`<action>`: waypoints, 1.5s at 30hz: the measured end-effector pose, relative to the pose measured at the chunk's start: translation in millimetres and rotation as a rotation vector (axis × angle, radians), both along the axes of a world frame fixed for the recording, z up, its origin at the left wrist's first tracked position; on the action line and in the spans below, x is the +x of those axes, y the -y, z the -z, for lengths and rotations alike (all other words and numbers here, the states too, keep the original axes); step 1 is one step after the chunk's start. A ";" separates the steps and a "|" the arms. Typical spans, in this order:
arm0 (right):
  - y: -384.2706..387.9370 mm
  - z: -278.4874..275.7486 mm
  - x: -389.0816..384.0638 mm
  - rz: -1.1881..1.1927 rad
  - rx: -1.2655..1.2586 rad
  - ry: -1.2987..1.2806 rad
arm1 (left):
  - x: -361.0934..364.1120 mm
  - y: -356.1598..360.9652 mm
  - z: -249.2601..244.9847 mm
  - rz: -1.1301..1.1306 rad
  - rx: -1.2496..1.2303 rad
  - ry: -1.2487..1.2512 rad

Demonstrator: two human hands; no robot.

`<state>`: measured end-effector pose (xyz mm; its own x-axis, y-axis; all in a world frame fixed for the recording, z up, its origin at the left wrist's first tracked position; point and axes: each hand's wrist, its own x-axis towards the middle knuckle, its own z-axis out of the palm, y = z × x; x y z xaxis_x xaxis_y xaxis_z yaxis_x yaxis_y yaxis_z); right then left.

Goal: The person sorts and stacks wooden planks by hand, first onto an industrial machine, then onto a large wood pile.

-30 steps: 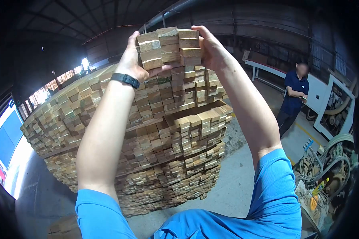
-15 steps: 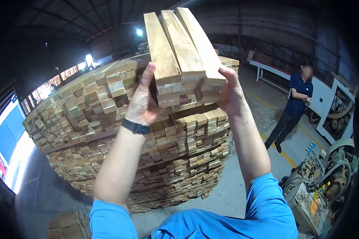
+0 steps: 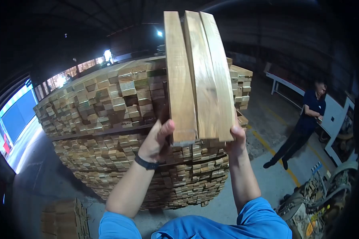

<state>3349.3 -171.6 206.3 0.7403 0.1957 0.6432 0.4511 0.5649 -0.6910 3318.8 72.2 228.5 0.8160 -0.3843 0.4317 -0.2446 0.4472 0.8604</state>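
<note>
Three long wooden pieces lie side by side on top of a bundle, their near ends between my two hands. My left hand, with a dark band at the wrist, presses the bundle's left side near its end, thumb on top. On the right side my right hand grips the same end, its thumb at the corner of the rightmost piece. The fingers under the wood are hidden. Behind and below the bundle stands a large stack of wooden pieces, cut ends facing me.
A person in dark clothes stands at the right beside a white machine frame. Hoses and machine parts fill the lower right. A smaller wood stack sits at the lower left. A bright doorway opens at left.
Both my hands have moved lower in view with the wood, whose broad top faces now show more. The view has shifted, and the stack and person appear further right.
</note>
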 end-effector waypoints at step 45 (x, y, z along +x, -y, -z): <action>-441.1 164.2 -410.8 -1.712 -0.312 -0.302 | -625.0 -100.8 140.2 -1.976 -0.131 0.088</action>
